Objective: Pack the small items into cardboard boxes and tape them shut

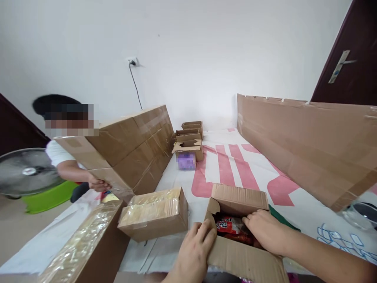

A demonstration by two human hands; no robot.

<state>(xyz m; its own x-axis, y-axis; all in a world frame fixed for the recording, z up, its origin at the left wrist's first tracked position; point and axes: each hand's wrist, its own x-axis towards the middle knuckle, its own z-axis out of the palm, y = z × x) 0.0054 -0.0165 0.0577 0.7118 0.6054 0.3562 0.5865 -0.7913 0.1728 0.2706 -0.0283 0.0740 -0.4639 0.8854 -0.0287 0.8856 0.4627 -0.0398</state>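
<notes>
In the head view an open cardboard box [244, 251] stands at the near edge of the covered surface, its flaps raised. Red printed packets [231, 225] lie inside it. My left hand [196, 243] is closed over the box's left edge, thumb side toward me. Over the right side of the box my right hand [266, 228] reaches in, fingers bent, the tips at the right end of a red packet. Part of those fingertips is hidden in the box.
Left of me are two taped cardboard boxes [156, 212]. A large cardboard partition [138, 145] rises behind them, with another person's hand [98, 183] at its end. Small open boxes [188, 147] and a purple packet [186, 161] stand farther back. A cardboard panel [303, 141] stands right.
</notes>
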